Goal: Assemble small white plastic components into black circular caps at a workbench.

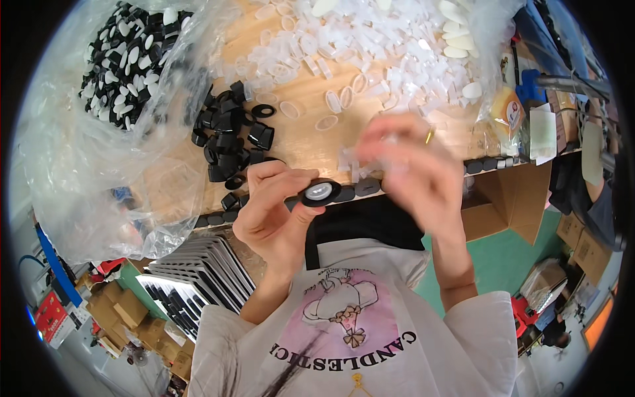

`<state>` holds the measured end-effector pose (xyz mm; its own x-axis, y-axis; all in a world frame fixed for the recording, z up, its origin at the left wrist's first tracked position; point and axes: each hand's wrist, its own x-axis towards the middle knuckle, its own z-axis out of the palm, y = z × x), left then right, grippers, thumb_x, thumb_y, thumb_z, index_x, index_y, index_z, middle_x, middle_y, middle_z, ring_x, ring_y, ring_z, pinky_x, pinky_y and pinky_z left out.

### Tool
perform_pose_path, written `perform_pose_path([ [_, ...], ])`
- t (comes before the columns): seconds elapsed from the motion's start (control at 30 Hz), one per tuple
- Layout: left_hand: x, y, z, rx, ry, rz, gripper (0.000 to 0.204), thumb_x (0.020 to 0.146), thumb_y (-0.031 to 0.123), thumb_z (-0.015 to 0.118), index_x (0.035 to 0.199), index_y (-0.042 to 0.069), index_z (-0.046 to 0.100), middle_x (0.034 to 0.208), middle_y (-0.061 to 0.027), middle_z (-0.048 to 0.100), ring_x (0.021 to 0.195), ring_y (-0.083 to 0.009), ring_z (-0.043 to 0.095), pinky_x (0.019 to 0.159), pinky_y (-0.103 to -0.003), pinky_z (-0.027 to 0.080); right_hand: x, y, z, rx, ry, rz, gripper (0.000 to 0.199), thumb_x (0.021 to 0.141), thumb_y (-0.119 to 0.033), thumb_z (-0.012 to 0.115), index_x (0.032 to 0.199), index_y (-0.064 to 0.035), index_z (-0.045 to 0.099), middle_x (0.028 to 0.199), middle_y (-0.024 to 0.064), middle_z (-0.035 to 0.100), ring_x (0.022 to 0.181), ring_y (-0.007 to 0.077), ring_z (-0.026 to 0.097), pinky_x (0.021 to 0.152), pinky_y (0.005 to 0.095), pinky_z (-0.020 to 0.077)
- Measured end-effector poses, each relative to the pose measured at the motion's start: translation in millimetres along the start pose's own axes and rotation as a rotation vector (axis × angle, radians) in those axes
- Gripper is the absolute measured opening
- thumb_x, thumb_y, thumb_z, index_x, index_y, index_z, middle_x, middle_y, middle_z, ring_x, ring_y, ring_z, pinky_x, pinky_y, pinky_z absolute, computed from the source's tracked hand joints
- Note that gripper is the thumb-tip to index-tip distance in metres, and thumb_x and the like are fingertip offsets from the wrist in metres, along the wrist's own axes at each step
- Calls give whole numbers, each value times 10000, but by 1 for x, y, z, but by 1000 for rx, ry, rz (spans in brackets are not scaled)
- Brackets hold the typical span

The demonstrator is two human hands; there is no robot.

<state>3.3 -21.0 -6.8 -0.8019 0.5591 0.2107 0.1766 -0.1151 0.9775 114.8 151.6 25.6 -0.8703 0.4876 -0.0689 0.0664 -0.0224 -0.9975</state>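
Observation:
My left hand pinches a black oval cap between thumb and fingers near the table's front edge. A whitish translucent insert shows inside its opening. To its right my right hand is over the table, smeared by motion, so I cannot tell whether its fingers hold anything. Small translucent plastic pieces lie right beside those fingertips. Left of centre, a loose pile of black caps sits on the wooden table, just beyond my left hand.
Translucent oval parts cover the far table. A plastic bag at left holds black and white pieces. Black strips line the front edge. Below stand stacked trays and a cardboard box.

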Motion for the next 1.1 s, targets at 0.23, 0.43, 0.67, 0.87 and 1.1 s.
perform_pose_path([
  [0.23, 3, 2, -7, -135, 13, -64, 366, 743, 84, 830, 1057, -40, 688, 1038, -159, 725, 923, -204, 516, 862, -326, 439, 56, 73, 21, -948, -54, -503, 217, 694, 50, 702, 887, -47, 678, 1033, 78, 602, 901, 267, 564, 833, 364, 390],
  [0.43, 5, 3, -11, -63, 49, -118, 355, 784, -31, 760, 1125, -65, 667, 1106, -190, 701, 950, -195, 619, 858, -291, 504, 32, 32, 21, -557, 203, -426, 204, 691, 55, 718, 876, -22, 682, 1010, 105, 634, 855, 259, 626, 729, 333, 498],
  [0.67, 11, 7, -3, 9, -23, -145, 340, 797, -106, 714, 1133, -76, 670, 1146, -208, 681, 929, -180, 684, 783, -260, 567, 15, 8, 30, -629, 92, -750, 233, 655, 103, 691, 881, 51, 662, 1037, 174, 615, 690, 297, 616, 591, 339, 516],
  [0.87, 17, 16, 9, -144, -38, -124, 337, 808, -70, 726, 1142, -55, 680, 1150, -204, 681, 964, -192, 680, 777, -244, 564, 16, 0, 32, -696, 20, -755, 274, 594, 105, 679, 865, 70, 654, 1018, 181, 598, 709, 291, 602, 577, 345, 498],
  [1.1, 31, 21, 7, 142, -18, 169, 234, 792, -29, 743, 1025, -16, 721, 1144, -184, 632, 924, -202, 642, 798, -282, 532, 24, -16, 17, -347, 100, -448, 348, 724, -146, 834, 987, 18, 675, 958, 138, 652, 721, 225, 626, 621, 308, 513],
])
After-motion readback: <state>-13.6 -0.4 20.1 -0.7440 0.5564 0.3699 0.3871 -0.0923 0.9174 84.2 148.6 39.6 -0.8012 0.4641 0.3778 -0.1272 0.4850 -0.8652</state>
